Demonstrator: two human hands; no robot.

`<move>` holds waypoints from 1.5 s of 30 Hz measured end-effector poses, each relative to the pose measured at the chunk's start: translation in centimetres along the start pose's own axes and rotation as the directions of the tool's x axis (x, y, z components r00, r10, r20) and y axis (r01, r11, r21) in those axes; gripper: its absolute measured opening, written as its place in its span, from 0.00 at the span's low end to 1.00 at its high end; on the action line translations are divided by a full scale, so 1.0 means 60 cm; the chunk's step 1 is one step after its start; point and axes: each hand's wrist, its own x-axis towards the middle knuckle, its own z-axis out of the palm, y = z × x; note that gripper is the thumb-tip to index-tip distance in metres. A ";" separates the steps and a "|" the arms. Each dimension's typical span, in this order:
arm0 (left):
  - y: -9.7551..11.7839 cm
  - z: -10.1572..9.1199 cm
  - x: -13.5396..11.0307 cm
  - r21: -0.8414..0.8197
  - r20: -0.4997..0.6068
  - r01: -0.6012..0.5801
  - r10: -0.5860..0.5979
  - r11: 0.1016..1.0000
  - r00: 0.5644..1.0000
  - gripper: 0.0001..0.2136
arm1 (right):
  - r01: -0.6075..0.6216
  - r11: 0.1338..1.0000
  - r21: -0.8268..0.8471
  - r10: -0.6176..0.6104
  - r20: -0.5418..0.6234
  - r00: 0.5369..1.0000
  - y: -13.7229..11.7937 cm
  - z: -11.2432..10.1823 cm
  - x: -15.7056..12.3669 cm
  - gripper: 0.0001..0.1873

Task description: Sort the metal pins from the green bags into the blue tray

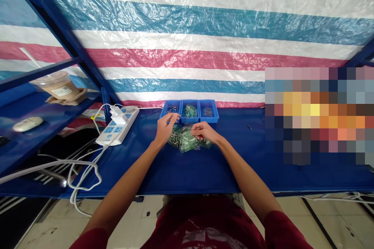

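Note:
My left hand (166, 126) is at the front edge of the left blue bin (164, 111), thumb and fingers drawn together. Small screw-like metal pieces lie in that bin. My right hand (204, 131) is curled in a pinch over the right side of a pile of small green-tinted plastic bags (188, 141). What either hand holds is too small or hidden to make out. Thin metal pieces (174, 140) are mixed into the pile's left side. The middle blue bin (189, 119) holds greenish bags, and the right blue bin (209, 119) holds small clear, reddish-looking pieces.
A white power strip (117, 130) with plugs and loose cables (84, 175) lies left on the blue table (233, 163). A small dark piece (249, 127) lies to the right. The left shelf holds a drink cup (60, 85) and a mouse (28, 124). The far right is pixelated.

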 end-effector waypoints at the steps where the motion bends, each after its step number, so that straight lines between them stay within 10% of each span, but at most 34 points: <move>1: -0.001 0.000 0.000 0.022 -0.046 -0.007 0.008 1.000 0.999 0.16 | 0.002 0.999 0.049 0.001 -0.066 0.998 0.000 -0.001 0.001 0.16; 4: -0.004 0.001 0.000 0.070 -0.154 -0.034 0.045 0.997 0.987 0.14 | 0.107 0.970 0.220 -0.012 -0.392 0.920 0.000 -0.001 0.007 0.18; 14: -0.009 0.000 0.002 0.142 -0.022 -0.066 0.070 0.988 0.997 0.11 | 0.114 0.993 0.030 -0.073 -0.600 0.797 0.012 -0.013 0.011 0.16; 23: -0.026 0.013 -0.005 0.294 0.457 -0.392 0.232 0.871 0.859 0.13 | 0.025 0.806 -0.591 -0.398 -0.511 0.762 0.018 -0.012 0.008 0.07; 33: -0.034 0.018 -0.009 0.343 0.567 -0.403 0.156 0.849 0.809 0.14 | 0.020 0.789 -0.614 -0.405 -0.494 0.769 0.022 -0.007 0.009 0.09; 45: -0.032 0.015 -0.002 0.250 0.471 -0.199 0.061 0.947 0.880 0.13 | 0.023 0.789 -0.614 -0.397 -0.482 0.781 0.020 -0.003 0.008 0.10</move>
